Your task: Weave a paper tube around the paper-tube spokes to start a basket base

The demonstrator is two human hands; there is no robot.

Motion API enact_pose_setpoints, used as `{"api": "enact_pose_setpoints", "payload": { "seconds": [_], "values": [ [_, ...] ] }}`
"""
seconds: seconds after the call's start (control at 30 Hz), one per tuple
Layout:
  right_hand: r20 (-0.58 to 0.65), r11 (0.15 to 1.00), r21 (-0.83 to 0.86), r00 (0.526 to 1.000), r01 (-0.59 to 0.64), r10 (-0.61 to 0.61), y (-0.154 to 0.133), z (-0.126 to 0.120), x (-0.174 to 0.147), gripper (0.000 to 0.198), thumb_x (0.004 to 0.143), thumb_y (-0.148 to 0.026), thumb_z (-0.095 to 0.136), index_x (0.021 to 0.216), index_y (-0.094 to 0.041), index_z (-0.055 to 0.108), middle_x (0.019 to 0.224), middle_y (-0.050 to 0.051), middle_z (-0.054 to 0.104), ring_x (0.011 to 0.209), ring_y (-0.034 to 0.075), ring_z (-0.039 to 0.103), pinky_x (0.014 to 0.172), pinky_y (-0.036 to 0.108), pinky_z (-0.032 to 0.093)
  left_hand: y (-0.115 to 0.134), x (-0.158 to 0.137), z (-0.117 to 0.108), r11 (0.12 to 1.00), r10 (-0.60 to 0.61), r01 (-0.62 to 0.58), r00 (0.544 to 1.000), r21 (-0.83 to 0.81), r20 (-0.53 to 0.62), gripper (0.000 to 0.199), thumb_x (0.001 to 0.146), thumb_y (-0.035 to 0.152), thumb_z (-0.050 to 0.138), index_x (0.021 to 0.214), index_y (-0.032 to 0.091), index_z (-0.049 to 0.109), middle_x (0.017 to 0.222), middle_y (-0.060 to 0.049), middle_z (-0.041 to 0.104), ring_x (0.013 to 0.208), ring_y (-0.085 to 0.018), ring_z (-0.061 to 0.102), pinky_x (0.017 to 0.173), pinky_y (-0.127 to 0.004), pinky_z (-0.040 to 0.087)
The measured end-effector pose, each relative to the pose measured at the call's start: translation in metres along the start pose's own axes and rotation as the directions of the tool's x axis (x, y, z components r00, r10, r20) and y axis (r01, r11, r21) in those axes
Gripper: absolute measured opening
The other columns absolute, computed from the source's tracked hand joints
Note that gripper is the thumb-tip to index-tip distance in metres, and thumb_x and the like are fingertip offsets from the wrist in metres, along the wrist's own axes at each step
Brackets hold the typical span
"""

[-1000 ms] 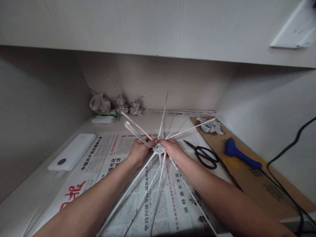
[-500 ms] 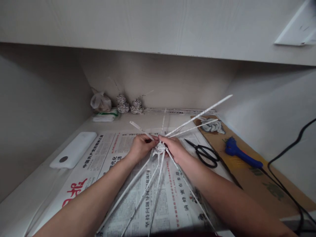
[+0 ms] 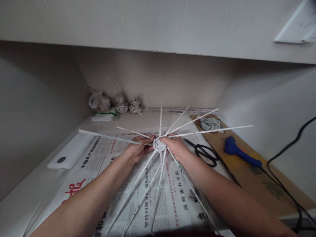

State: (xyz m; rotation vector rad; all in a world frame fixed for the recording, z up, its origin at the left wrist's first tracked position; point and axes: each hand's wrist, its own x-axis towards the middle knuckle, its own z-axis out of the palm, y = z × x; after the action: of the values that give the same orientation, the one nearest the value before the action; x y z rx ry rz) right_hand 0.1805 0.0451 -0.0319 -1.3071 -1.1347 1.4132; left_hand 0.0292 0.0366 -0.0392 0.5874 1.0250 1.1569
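Note:
A small round woven centre of rolled-paper strips (image 3: 159,144) is held above the newspaper, with several long paper strips fanning out from it on all sides. My left hand (image 3: 138,148) is closed at its left edge, pinching a paper strip (image 3: 108,137) that points out to the left. On the right edge, my right hand (image 3: 174,145) grips the weave, thumb on top. The fingers beneath the piece are partly hidden. Several strips run down toward me between my forearms; others point away toward the back wall.
Newspaper (image 3: 138,210) covers the table. Black scissors (image 3: 206,154) and a blue glue gun (image 3: 240,153) on cardboard (image 3: 256,184) lie right. A white power bank-like box (image 3: 70,151) lies left. At the back are two woven gourd shapes (image 3: 121,102), a plastic bag (image 3: 99,101) and paper sticks (image 3: 180,110).
The woven centre has been turned and now shows more of its face. A strip by my left hand has swung down to the left. The strips on the right point lower.

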Motion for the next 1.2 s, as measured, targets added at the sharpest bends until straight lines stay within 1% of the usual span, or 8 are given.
{"api": "enact_pose_setpoints", "payload": {
  "seconds": [0.27, 0.4, 0.5, 0.7, 0.8, 0.87, 1.0, 1.2],
  "values": [
    [-0.020, 0.981, -0.161, 0.994, 0.105, -0.110, -0.003, -0.002, -0.003, 0.017, 0.063, -0.032, 0.068, 0.070, -0.016, 0.064, 0.055, -0.003, 0.060, 0.045, 0.010, 0.050, 0.041, 0.021, 0.035, 0.002, -0.006, 0.002, 0.995, 0.055, -0.061, 0.995, 0.076, 0.081, 0.031, 0.051, 0.022, 0.088, 0.075, 0.011, 0.072, 0.069, -0.004, 0.068, 0.060, -0.013, 0.063, 0.056, -0.022, 0.054],
    [0.006, 0.993, -0.106, 0.999, 0.044, -0.044, -0.001, -0.005, 0.002, 0.019, 0.064, -0.035, 0.067, 0.068, -0.017, 0.060, 0.051, -0.003, 0.058, 0.041, 0.011, 0.048, 0.037, 0.022, 0.033, 0.000, -0.005, 0.004, 0.992, 0.120, -0.120, 0.993, 0.035, 0.018, 0.034, 0.044, 0.019, 0.090, 0.069, 0.012, 0.068, 0.065, -0.003, 0.068, 0.061, -0.015, 0.064, 0.058, -0.025, 0.055],
    [0.015, 0.992, -0.096, 0.997, 0.080, -0.079, 0.002, -0.007, 0.006, 0.019, 0.064, -0.035, 0.067, 0.068, -0.018, 0.060, 0.053, -0.002, 0.059, 0.042, 0.012, 0.050, 0.038, 0.022, 0.035, -0.002, -0.004, 0.004, 0.994, 0.105, -0.104, 0.994, 0.027, -0.027, 0.033, 0.046, 0.020, 0.089, 0.069, 0.013, 0.067, 0.066, -0.003, 0.068, 0.059, -0.014, 0.063, 0.054, -0.025, 0.054],
    [0.052, 0.977, -0.164, 0.990, 0.138, -0.131, 0.012, -0.012, 0.011, 0.021, 0.069, -0.040, 0.067, 0.073, -0.019, 0.062, 0.057, -0.003, 0.061, 0.044, 0.012, 0.051, 0.038, 0.021, 0.037, 0.000, -0.008, 0.005, 0.990, 0.065, -0.067, 0.998, 0.123, 0.023, 0.036, 0.045, 0.021, 0.090, 0.071, 0.012, 0.067, 0.067, -0.003, 0.068, 0.062, -0.015, 0.064, 0.059, -0.025, 0.053],
    [0.068, 0.985, -0.123, 0.991, 0.122, -0.114, 0.011, -0.012, 0.011, 0.021, 0.068, -0.039, 0.068, 0.071, -0.019, 0.061, 0.053, -0.004, 0.058, 0.041, 0.011, 0.048, 0.037, 0.022, 0.035, -0.002, -0.005, 0.005, 0.990, 0.120, -0.120, 0.993, 0.081, 0.002, 0.041, 0.041, 0.020, 0.091, 0.073, 0.013, 0.065, 0.062, -0.002, 0.067, 0.057, -0.015, 0.063, 0.058, -0.027, 0.051],
    [0.087, 0.994, -0.062, 0.993, 0.089, -0.084, 0.007, -0.012, 0.010, 0.022, 0.066, -0.038, 0.069, 0.068, -0.018, 0.059, 0.049, -0.004, 0.055, 0.039, 0.010, 0.046, 0.036, 0.022, 0.033, -0.004, -0.003, 0.004, 0.987, 0.153, -0.155, 0.987, 0.040, 0.039, 0.043, 0.042, 0.019, 0.090, 0.075, 0.014, 0.064, 0.062, -0.001, 0.067, 0.058, -0.016, 0.064, 0.060, -0.028, 0.051],
    [0.109, 0.999, 0.007, 0.993, 0.037, -0.038, -0.001, -0.011, 0.008, 0.023, 0.062, -0.035, 0.071, 0.063, -0.017, 0.056, 0.048, -0.004, 0.055, 0.037, 0.010, 0.045, 0.036, 0.022, 0.031, -0.005, -0.002, 0.003, 0.990, 0.137, -0.139, 0.986, 0.016, 0.092, 0.043, 0.043, 0.018, 0.090, 0.078, 0.013, 0.066, 0.066, -0.002, 0.068, 0.061, -0.015, 0.065, 0.064, -0.028, 0.052],
    [0.105, 0.996, -0.025, 0.991, 0.085, -0.082, -0.001, -0.011, 0.007, 0.022, 0.060, -0.033, 0.073, 0.061, -0.017, 0.057, 0.047, -0.004, 0.055, 0.038, 0.010, 0.046, 0.035, 0.022, 0.031, -0.003, -0.006, 0.007, 0.995, 0.099, -0.099, 0.995, 0.000, 0.023, 0.030, 0.049, 0.018, 0.088, 0.068, 0.013, 0.065, 0.066, -0.003, 0.068, 0.062, -0.016, 0.065, 0.064, -0.030, 0.053]
  ]
}}
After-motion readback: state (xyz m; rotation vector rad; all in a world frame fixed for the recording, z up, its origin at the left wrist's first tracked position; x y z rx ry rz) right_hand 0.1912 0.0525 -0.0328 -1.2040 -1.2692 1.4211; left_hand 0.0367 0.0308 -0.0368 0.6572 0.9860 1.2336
